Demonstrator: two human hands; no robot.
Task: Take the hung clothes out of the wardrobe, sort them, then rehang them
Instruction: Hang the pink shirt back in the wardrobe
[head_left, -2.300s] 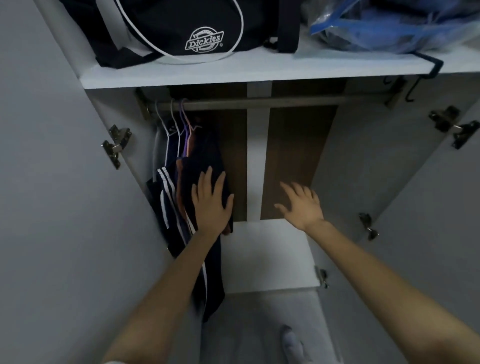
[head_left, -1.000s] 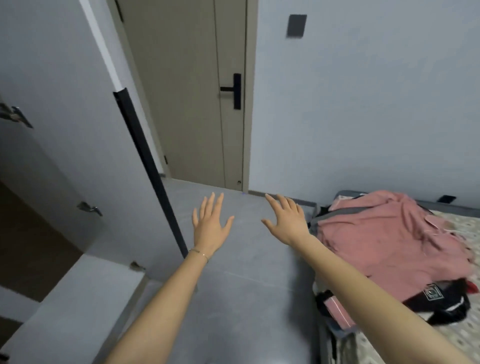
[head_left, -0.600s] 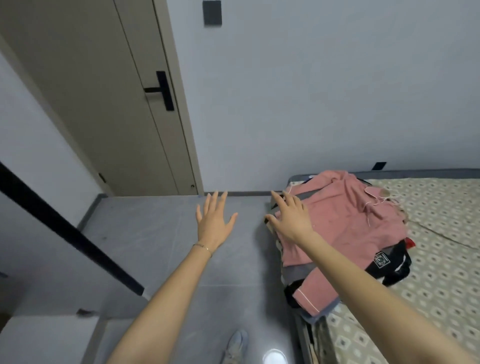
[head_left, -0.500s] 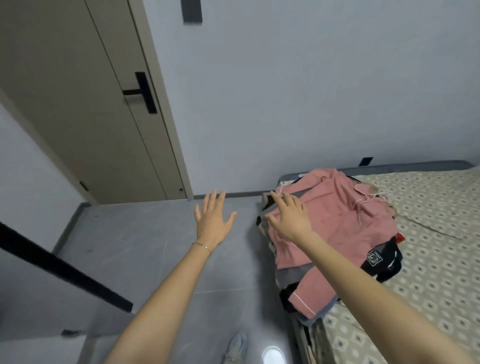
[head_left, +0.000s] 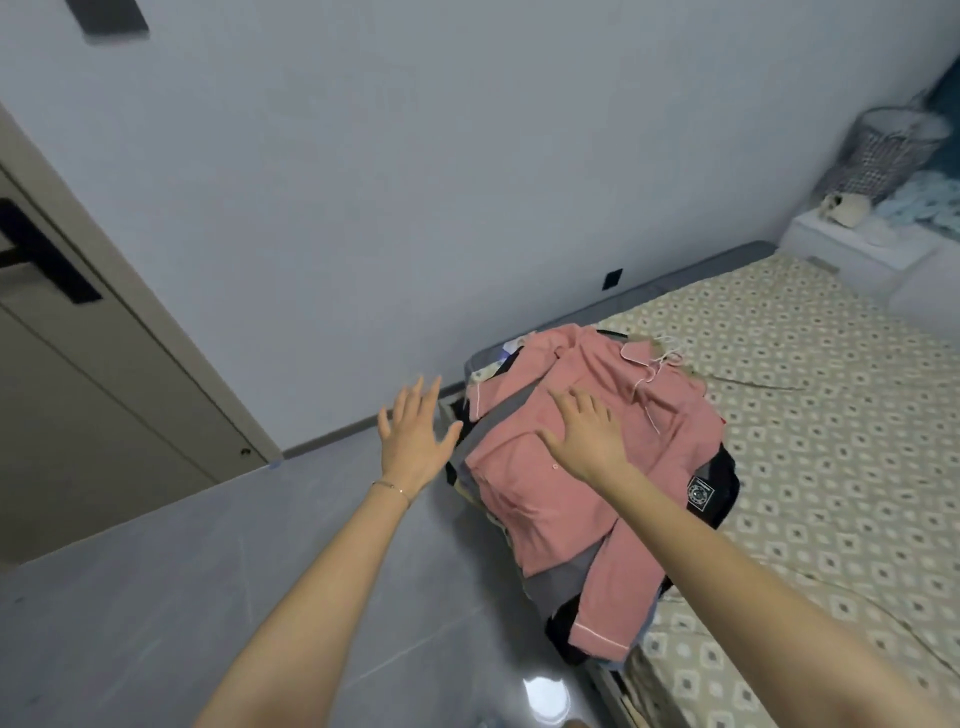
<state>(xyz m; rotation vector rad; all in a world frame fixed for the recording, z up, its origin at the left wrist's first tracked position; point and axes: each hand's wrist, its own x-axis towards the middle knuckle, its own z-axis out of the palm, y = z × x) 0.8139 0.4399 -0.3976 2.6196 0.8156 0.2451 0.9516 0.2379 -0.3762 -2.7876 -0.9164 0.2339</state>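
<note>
A pile of clothes lies on the near corner of the bed, topped by a pink shirt (head_left: 530, 499) on a white hanger, with grey and black garments (head_left: 711, 493) under it. My right hand (head_left: 584, 434) is held over the pink shirt with fingers spread and holds nothing; whether it touches the fabric I cannot tell. My left hand (head_left: 415, 436) hovers over the floor just left of the pile, fingers spread and empty. The wardrobe is out of view.
The bed (head_left: 810, 415) with a patterned cover fills the right side. A grey tiled floor (head_left: 156, 597) lies to the left, with a closed door (head_left: 78, 389) beyond it. A white nightstand (head_left: 857, 244) with a wire basket stands at the far right.
My view has swung from the wardrobe round to the bed. Both open hands have come from the hung clothes to the pile, the right one now above the pink shirt.
</note>
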